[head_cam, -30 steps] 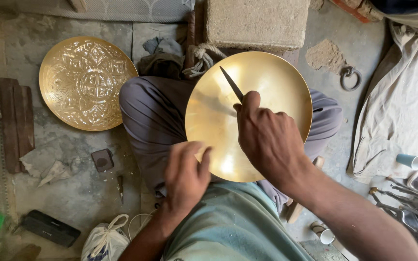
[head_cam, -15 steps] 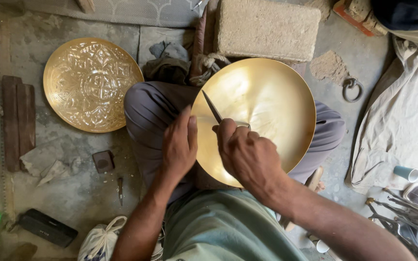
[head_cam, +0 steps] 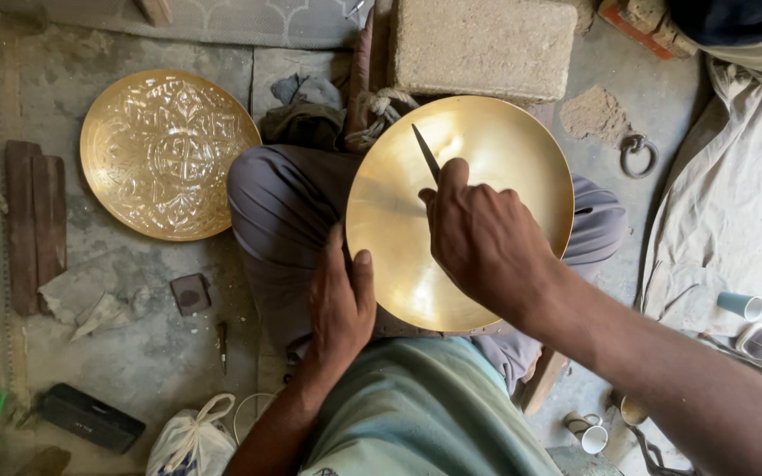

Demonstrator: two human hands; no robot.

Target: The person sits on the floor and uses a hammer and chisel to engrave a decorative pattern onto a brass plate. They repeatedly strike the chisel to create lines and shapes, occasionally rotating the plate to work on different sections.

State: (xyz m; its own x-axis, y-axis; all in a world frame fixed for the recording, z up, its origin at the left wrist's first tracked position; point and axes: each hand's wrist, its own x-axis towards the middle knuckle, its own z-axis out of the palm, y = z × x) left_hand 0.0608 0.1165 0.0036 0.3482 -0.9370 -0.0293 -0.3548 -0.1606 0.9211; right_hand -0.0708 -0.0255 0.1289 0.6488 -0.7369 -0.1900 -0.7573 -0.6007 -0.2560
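On the lap, a plain gold dish (head_cam: pixel 469 229) is held at its near left rim by the left hand (head_cam: pixel 339 308). A thin pointed tool (head_cam: pixel 426 154) is gripped tight in the right hand (head_cam: pixel 487 238). Short, light, slow strokes would likely be best, with the dish kept steady.

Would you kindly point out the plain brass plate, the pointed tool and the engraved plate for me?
plain brass plate (head_cam: pixel 496 132): head view, bare upper part of its face.
pointed tool (head_cam: pixel 425 152): head view, middle of the dark blade.
engraved plate (head_cam: pixel 169 154): head view, centre of the patterned face.
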